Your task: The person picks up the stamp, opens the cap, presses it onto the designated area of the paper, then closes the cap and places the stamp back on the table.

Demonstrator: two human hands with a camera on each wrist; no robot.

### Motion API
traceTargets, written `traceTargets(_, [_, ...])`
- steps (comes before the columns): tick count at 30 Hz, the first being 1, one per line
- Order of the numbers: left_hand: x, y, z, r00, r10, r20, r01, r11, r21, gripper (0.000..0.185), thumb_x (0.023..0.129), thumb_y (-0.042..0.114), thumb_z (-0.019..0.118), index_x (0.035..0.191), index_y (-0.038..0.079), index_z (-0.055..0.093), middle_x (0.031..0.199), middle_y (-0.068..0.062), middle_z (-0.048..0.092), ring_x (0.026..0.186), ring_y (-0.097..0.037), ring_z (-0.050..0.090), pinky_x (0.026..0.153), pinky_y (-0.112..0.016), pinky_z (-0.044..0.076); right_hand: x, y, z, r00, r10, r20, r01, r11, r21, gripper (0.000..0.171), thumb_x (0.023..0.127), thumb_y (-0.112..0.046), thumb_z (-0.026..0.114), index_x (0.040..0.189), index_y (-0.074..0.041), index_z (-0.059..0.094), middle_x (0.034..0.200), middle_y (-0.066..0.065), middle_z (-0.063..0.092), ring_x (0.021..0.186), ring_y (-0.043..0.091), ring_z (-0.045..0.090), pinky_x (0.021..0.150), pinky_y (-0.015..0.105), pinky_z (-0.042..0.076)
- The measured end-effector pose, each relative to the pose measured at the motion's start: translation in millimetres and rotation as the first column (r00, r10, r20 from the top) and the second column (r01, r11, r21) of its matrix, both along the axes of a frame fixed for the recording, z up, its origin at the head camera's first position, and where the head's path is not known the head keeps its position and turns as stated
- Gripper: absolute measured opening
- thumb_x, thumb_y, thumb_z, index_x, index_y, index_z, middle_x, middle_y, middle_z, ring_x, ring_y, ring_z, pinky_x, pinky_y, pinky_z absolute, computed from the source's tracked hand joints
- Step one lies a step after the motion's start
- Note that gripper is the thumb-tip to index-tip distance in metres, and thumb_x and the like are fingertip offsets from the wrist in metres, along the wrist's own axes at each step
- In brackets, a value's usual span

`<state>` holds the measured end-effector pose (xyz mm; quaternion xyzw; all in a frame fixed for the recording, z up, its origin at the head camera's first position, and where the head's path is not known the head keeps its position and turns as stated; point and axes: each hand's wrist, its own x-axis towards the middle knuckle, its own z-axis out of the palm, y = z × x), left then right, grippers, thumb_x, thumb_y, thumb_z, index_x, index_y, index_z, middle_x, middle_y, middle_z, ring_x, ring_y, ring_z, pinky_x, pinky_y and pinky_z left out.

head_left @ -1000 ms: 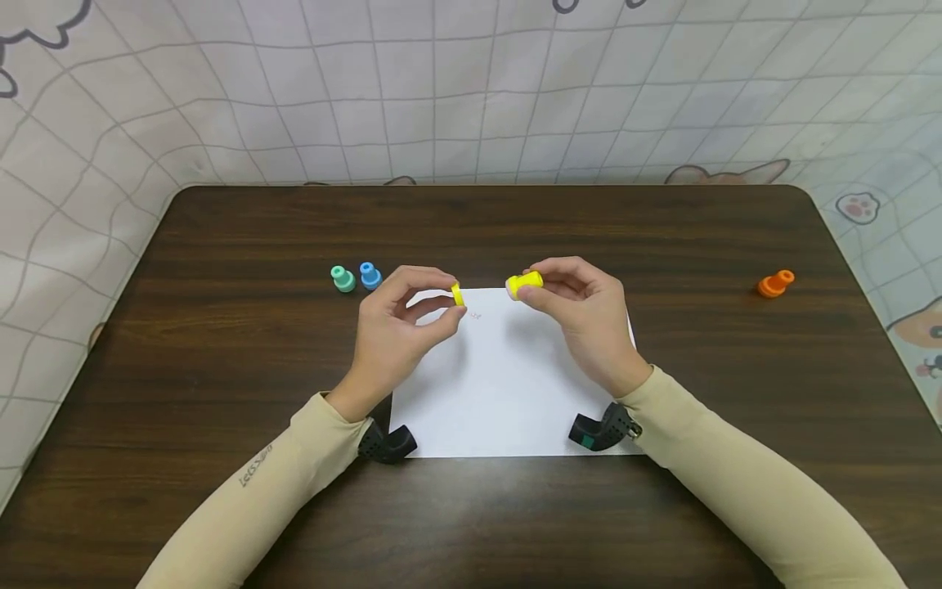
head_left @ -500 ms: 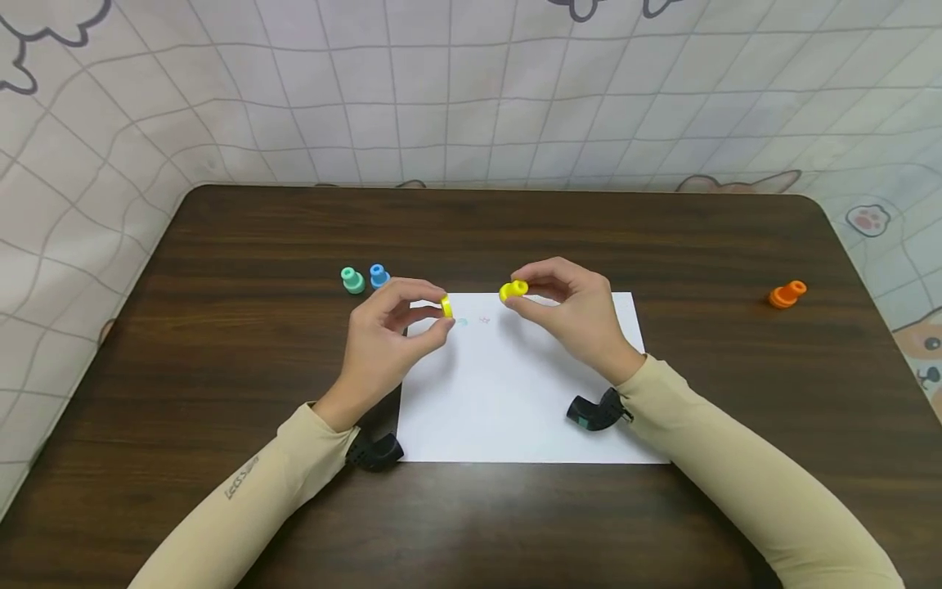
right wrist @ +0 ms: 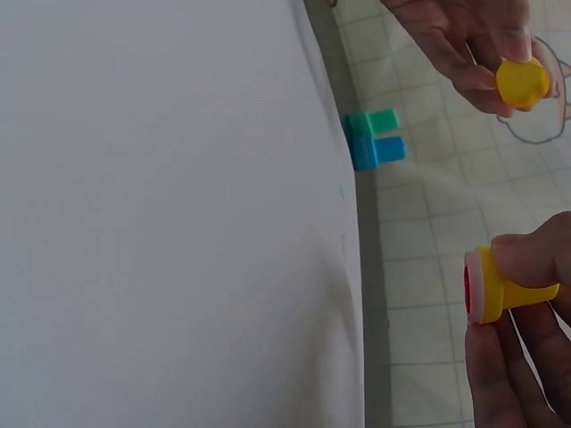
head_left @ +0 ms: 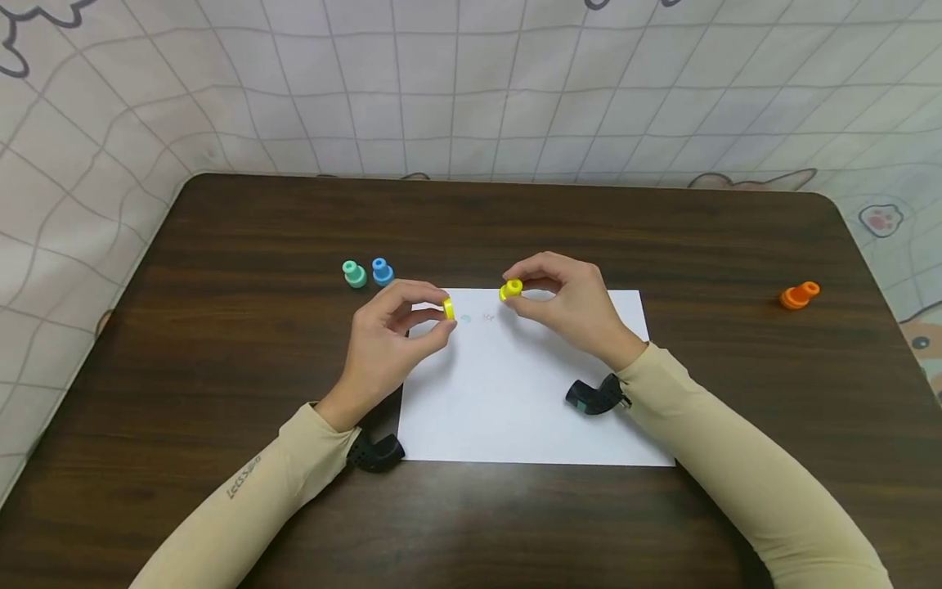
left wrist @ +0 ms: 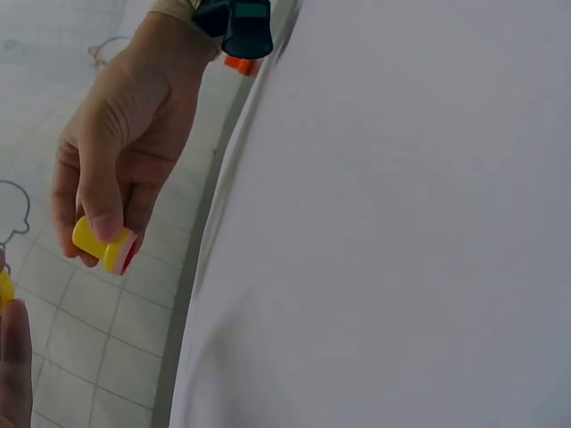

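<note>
My right hand point(head_left: 570, 307) pinches a yellow stamp point(head_left: 511, 290) by its handle, over the far part of a white sheet of paper point(head_left: 515, 393). In the right wrist view the stamp's pink rim and red face show, with the thumb on its side. My left hand point(head_left: 393, 339) pinches a round yellow cap point(head_left: 448, 308) between thumb and fingers, near the sheet's far left corner. Between the two hands, a faint green mark point(head_left: 465, 319) and a small reddish mark point(head_left: 488, 317) lie on the paper.
A green stamp point(head_left: 354, 274) and a blue stamp point(head_left: 382, 272) stand side by side beyond my left hand. Far to the right is an orange stamp point(head_left: 799, 295). The dark wooden table point(head_left: 257, 245) ends at a white checked cloth point(head_left: 441, 90).
My right hand has turned the yellow stamp from lying sideways to face down and lowered it toward the paper. My left hand has drawn slightly back with the cap, uncovering the green mark.
</note>
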<state>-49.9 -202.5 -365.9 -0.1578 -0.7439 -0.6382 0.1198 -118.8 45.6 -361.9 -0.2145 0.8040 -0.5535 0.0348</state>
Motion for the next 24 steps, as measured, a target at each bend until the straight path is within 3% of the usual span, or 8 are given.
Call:
traceTargets(12, [-1.0, 1, -4.7, 1.0, -0.018, 0.019, 0.018, 1.0, 0.003, 0.033, 0.078, -0.015, 0.08, 0.108, -0.005, 0.07, 0.111, -0.018, 0.069, 0.1, -0.011, 0.071, 0.093, -0.031, 0.064, -6.4, 1, -11.8, 0.998, 0.061, 0.028, -0.063, 0.995, 0.075, 0.028, 0.084, -0.004, 0.083, 0.11, -0.006, 0.076, 0.109, 0.007, 0.076, 0.098, 0.018, 0.074, 0.094, 0.022, 0.061])
traceTargets(24, [1.0, 1, -6.5, 0.999, -0.016, 0.049, 0.016, 1.0, 0.002, 0.033, 0.078, -0.015, 0.08, 0.108, -0.005, 0.07, 0.112, -0.018, 0.069, 0.101, -0.011, 0.071, 0.094, -0.031, 0.064, -5.5, 3, -15.0, 0.995, 0.053, 0.089, -0.067, 0.985, 0.16, 0.027, 0.082, -0.011, 0.088, 0.105, -0.014, 0.076, 0.105, 0.002, 0.077, 0.094, 0.014, 0.074, 0.091, 0.028, 0.062])
